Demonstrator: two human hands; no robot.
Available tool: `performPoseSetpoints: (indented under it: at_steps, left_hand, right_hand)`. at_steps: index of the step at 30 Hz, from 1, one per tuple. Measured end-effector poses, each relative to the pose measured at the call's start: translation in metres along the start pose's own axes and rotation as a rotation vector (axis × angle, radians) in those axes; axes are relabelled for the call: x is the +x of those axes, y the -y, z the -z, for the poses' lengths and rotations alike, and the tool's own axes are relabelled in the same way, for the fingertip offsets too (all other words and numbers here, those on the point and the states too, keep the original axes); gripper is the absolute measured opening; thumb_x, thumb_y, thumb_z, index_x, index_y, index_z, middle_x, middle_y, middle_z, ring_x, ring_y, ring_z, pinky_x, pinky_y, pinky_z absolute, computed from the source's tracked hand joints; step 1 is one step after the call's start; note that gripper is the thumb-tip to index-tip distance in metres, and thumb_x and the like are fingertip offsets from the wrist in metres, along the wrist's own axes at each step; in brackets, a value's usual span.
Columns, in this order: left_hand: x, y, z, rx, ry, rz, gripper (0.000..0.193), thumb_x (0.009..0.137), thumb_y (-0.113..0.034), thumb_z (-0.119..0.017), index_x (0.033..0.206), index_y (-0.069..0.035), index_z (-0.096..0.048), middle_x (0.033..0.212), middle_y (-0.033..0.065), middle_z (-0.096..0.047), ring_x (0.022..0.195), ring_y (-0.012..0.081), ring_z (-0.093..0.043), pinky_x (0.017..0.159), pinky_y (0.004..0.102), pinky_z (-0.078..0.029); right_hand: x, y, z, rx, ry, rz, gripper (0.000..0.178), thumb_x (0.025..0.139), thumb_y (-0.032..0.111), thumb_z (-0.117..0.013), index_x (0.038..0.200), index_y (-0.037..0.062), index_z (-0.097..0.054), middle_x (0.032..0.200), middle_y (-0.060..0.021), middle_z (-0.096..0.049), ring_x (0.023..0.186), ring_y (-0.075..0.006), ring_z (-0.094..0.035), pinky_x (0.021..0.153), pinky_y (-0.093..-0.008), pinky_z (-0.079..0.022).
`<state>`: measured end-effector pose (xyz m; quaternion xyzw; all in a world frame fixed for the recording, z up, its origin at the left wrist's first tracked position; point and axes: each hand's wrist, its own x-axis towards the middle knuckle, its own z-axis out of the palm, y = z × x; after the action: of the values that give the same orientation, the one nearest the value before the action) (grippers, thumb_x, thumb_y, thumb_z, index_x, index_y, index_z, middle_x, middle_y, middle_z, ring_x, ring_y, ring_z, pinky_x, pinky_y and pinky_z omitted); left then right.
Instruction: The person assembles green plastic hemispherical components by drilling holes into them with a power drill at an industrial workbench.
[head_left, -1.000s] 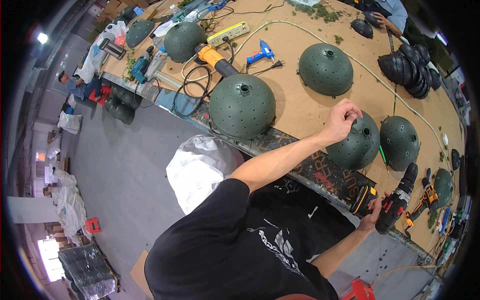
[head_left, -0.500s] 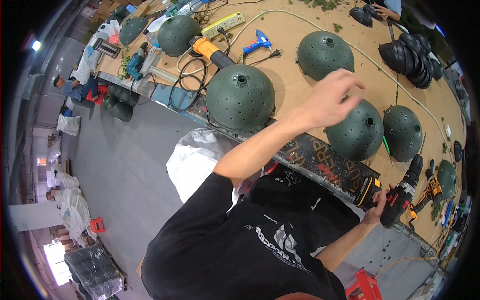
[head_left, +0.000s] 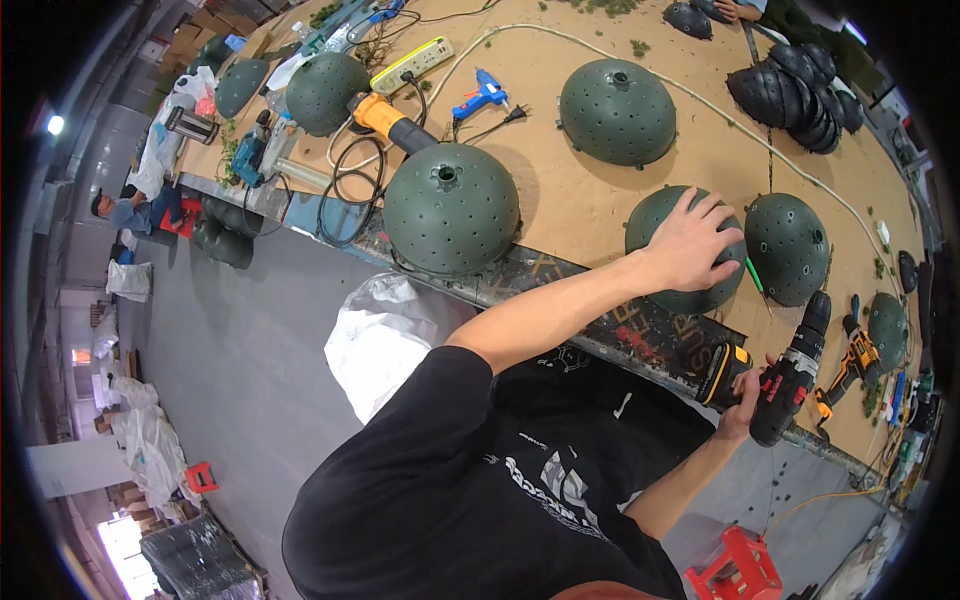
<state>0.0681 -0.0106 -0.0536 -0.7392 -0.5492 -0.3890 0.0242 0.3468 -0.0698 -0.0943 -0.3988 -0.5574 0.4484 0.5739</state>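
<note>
The person's left hand [head_left: 690, 245] has come down onto a dark green, plastic-looking dome dotted with small holes [head_left: 655, 218]; half a second ago it was raised and blurred, with the fingers bent. Now those fingers are spread apart across the crown, laid on the surface rather than pinched round an edge, and they hide the collared opening that showed there before. How hard the palm presses cannot be told

The right hand [head_left: 740, 405] has not changed its hold: it is closed round the handle of a black-and-red cordless drill with a yellow-and-black battery [head_left: 785, 395]. The chuck points up and away from the covered dome, so the drill appears to be carried rather than used at this moment, while the left hand attends to the dome

That dome sits crown up at the near edge of the brown-covered tabletop [head_left: 560, 220], just left of a second dark green, perforated dome [head_left: 788, 250], with a thin bright green stick [head_left: 754, 273] between them. Both domes keep their places beside each other
</note>
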Motion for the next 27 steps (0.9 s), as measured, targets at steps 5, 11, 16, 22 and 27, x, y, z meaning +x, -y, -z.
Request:
performPoseSetpoints:
  at_steps: [5, 11, 16, 22, 27]
  left_hand:
    - [0.006, 0.005, -0.01, -0.152, -0.144, -0.006, 0.028, 0.086, -0.025, -0.074, 0.108, -0.009, -0.071, 0.119, 0.0141, -0.068, 0.117, 0.0367, -0.061, 0.105, 0.0515, -0.045]
    - [0.002, 0.041, 0.002, -0.881, -0.286, 0.435, 0.017, 0.093, 0.006, -0.069, 0.108, -0.001, -0.069, 0.101, 0.0036, -0.071, 0.09, 0.01, -0.066, 0.084, 0.0245, -0.054]
    - [0.008, 0.045, 0.008, -0.93, -0.24, 0.55, 0.018, 0.091, 0.008, -0.072, 0.108, 0.003, -0.07, 0.099, 0.0096, -0.076, 0.095, 0.015, -0.073, 0.085, 0.0246, -0.056]
    - [0.011, 0.035, 0.03, -0.884, -0.168, 0.446, 0.017, 0.095, 0.007, -0.067, 0.112, 0.006, -0.067, 0.116, 0.015, -0.073, 0.106, 0.021, -0.073, 0.096, 0.0294, -0.057]
    - [0.009, 0.022, 0.046, -0.842, -0.132, 0.41, 0.017, 0.096, 0.007, -0.067, 0.113, 0.005, -0.066, 0.119, 0.0155, -0.072, 0.103, 0.0199, -0.074, 0.094, 0.0282, -0.057]
  right_hand:
    - [-0.009, -0.02, 0.015, 0.083, -0.06, -0.117, 0.046, 0.096, 0.012, -0.068, 0.137, -0.0029, -0.053, 0.082, 0.0025, -0.05, 0.063, -0.0067, -0.046, 0.058, -0.0223, -0.037]
    - [-0.001, -0.002, -0.007, -0.367, -0.095, 0.082, 0.034, 0.089, 0.009, -0.076, 0.122, 0.0023, -0.07, 0.088, -0.0024, -0.064, 0.079, -0.0162, -0.059, 0.073, -0.0317, -0.049]
    - [-0.002, 0.019, -0.018, -0.347, -0.097, 0.099, 0.031, 0.093, 0.009, -0.071, 0.122, -0.0011, -0.067, 0.077, 0.0042, -0.056, 0.067, -0.0054, -0.05, 0.063, -0.0233, -0.041]
    - [-0.005, 0.011, -0.017, -0.291, -0.067, 0.11, 0.029, 0.094, 0.007, -0.07, 0.123, 0.0022, -0.068, 0.081, 0.0045, -0.057, 0.072, -0.0058, -0.052, 0.066, -0.0249, -0.043]
    - [-0.004, 0.016, -0.016, -0.269, -0.071, 0.044, 0.026, 0.093, 0.01, -0.073, 0.118, 0.0023, -0.069, 0.088, -0.0008, -0.064, 0.078, -0.0119, -0.058, 0.072, -0.0292, -0.049]
